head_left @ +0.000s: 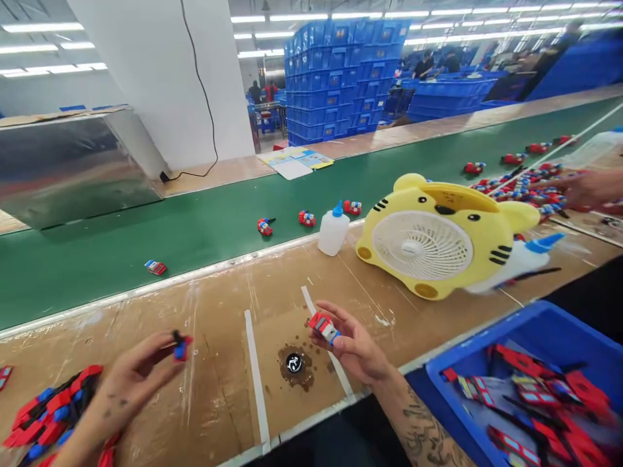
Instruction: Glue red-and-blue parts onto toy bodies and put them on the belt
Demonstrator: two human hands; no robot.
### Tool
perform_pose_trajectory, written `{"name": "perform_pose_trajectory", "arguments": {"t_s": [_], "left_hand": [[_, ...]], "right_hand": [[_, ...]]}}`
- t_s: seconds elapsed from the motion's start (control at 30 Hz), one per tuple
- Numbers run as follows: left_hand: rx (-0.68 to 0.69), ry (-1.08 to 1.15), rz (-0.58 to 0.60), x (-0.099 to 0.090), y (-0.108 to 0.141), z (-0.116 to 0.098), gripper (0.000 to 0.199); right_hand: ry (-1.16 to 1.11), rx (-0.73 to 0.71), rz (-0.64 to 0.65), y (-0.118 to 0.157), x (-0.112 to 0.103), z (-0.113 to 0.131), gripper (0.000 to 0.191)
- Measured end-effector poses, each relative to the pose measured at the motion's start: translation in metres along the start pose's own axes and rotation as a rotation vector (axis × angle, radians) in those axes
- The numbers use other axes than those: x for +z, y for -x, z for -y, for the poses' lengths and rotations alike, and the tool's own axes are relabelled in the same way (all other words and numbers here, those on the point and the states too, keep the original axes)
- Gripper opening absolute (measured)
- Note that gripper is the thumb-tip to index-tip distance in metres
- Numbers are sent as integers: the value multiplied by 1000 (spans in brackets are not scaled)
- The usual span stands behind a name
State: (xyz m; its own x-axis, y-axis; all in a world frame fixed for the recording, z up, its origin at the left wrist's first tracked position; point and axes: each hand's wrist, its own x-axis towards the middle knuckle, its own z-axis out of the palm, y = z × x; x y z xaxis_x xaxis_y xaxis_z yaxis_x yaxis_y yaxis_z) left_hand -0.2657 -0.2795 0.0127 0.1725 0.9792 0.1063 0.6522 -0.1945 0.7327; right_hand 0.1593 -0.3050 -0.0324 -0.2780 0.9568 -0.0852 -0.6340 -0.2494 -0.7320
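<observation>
My left hand [134,373] pinches a small red, blue and black plastic part [180,349] between thumb and fingertips, above the brown-covered bench. In my right hand [360,350] is a red, white and blue toy car piece [325,327], gripped by thumb and fingers. Between the two hands, a small round black dish [293,363] with something shiny in it sits on a wet, stained patch. Beside and partly behind my left wrist lies a pile of red, blue and black plastic parts [53,412].
A blue bin [438,383] of red parts stands at the right. Behind my right hand are a yellow tiger-faced fan [418,243] and a white squeeze bottle [333,232]. Several toy pieces lie on the green conveyor belt [209,224]. Another person's hand [591,189] touches a heap at far right.
</observation>
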Motion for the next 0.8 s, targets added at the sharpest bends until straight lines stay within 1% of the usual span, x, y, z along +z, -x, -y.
{"name": "perform_pose_trajectory", "arguments": {"t_s": [0.03, 0.07, 0.13, 0.2, 0.27, 0.37, 0.4, 0.53, 0.6, 0.7, 0.8], "left_hand": [[165, -70, 112, 23, 1, -20, 32], [325, -132, 173, 44, 1, -40, 33], [588, -268, 328, 77, -2, -75, 41], [770, -390, 423, 98, -7, -98, 46], [883, -491, 471, 108, -13, -110, 46], [932, -571, 503, 114, -19, -117, 43], [934, -587, 518, 115, -20, -119, 42], [973, -607, 576, 120, -25, -125, 36], [971, -600, 588, 122, -26, -128, 34], [945, -583, 601, 122, -28, -128, 34], [875, -498, 592, 118, -28, -124, 41]], "right_hand": [[5, 14, 19, 3, -2, 0, 66], [17, 25, 30, 4, -4, 1, 64], [61, 35, 29, 7, -8, 1, 56], [108, 18, -10, 8, -13, 0, 50], [118, 0, -56, 10, -19, -2, 56], [81, -2, -100, 13, -27, -6, 75], [68, 10, -104, 14, -29, -7, 76], [8, 63, -123, 17, -34, -12, 61], [-1, 47, -158, 16, -34, -15, 58], [-7, 21, -185, 13, -34, -18, 57], [-67, 26, -161, 10, -33, -20, 56]]}}
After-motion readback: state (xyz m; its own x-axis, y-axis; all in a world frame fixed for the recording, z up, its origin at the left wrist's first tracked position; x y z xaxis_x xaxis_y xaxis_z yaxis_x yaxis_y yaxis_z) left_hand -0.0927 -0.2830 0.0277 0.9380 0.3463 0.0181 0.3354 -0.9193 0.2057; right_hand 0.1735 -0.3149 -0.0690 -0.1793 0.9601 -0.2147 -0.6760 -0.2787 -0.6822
